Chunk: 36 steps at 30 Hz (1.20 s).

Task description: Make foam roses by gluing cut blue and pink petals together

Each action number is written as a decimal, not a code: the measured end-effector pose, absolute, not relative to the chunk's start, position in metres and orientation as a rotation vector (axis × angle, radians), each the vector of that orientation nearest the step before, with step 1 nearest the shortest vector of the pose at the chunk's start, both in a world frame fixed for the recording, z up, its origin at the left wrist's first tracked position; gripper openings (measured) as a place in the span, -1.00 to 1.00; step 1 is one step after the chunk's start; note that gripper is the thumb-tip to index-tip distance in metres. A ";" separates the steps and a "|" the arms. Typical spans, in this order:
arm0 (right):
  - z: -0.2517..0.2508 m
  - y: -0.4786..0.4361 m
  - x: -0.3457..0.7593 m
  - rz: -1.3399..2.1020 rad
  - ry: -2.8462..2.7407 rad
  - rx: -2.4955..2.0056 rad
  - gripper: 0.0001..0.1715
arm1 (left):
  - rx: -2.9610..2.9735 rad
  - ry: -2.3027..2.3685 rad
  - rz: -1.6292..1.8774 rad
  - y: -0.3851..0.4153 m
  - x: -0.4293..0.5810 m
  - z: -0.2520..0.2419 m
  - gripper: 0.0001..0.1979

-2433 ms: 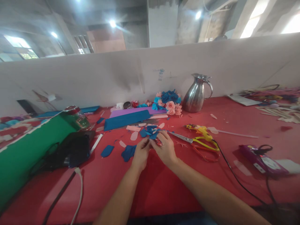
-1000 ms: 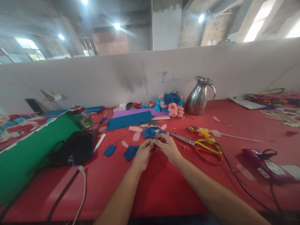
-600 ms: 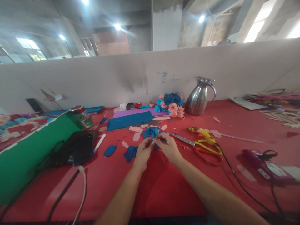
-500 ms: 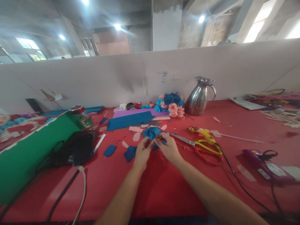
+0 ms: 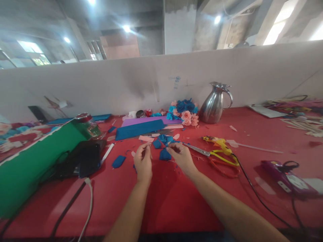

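Observation:
My left hand (image 5: 143,162) hovers over the red table (image 5: 176,198), its fingers curled in a pinch; what they hold is too small to make out. My right hand (image 5: 182,156) is a short way to the right, and its fingertips pinch a blue paper flower (image 5: 163,139) with a loose blue petal (image 5: 165,155) hanging just below. The two hands are apart. More blue petals (image 5: 117,161) and pale pink petals (image 5: 145,138) lie scattered on the table around them.
Yellow-handled scissors (image 5: 214,154) and a yellow glue gun (image 5: 218,142) lie right of my right hand. Behind are a steel jug (image 5: 214,102), a bunch of pink and blue paper flowers (image 5: 184,112) and a blue sheet (image 5: 138,129). A green roll (image 5: 32,158) and a black bag (image 5: 80,158) lie left.
My left hand has pulled away to the left from the blue flower, so the hands no longer meet. The right hand stays in place, still pinching the flower.

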State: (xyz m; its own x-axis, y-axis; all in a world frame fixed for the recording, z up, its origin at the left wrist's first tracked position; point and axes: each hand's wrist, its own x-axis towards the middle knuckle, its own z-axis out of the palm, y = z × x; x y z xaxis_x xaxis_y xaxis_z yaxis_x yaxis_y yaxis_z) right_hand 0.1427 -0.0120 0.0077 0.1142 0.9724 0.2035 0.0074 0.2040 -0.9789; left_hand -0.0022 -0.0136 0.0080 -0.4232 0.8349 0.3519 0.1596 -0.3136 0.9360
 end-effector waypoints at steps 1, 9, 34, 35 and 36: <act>0.008 -0.012 0.143 0.995 -1.204 -1.105 -0.72 | 1.225 1.411 1.769 -0.012 -0.004 0.008 -0.80; 0.014 -0.013 0.148 1.020 -1.178 -1.094 -0.73 | 0.864 1.250 1.996 -0.009 -0.025 0.035 -0.79; 0.015 -0.009 0.148 1.026 -1.143 -1.067 -0.75 | 2.171 1.954 0.713 -0.006 -0.042 0.007 -0.95; 0.015 -0.009 0.149 1.024 -1.146 -1.074 -0.75 | 2.161 1.946 0.725 -0.006 -0.042 0.008 -0.92; 0.015 -0.009 0.149 1.021 -1.151 -1.082 -0.75 | 2.155 1.940 0.747 -0.007 -0.042 0.009 -0.87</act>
